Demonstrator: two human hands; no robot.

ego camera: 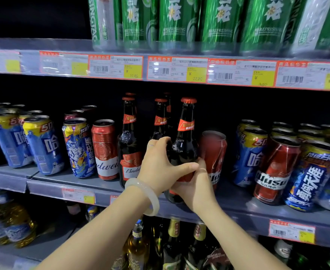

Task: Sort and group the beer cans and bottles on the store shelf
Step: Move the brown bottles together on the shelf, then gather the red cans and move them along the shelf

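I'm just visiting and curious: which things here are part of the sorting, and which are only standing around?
Part of the job:
- dark bottle, gripped by the left hand and right hand
- neighbouring Budweiser bottle
- red Budweiser can
- red can beside the held bottle

Just standing around:
- green cans on the shelf above
- price tags
- bottles on the shelf below

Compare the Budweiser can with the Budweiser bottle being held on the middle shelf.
The Budweiser can is short, red and white metal; the held bottle is tall dark glass with a red cap. The can stands free near the shelf's front edge, while both the left hand and the right hand grip the bottle. The can stands left of the other bottles, the held bottle right of them. Both carry red labelling.
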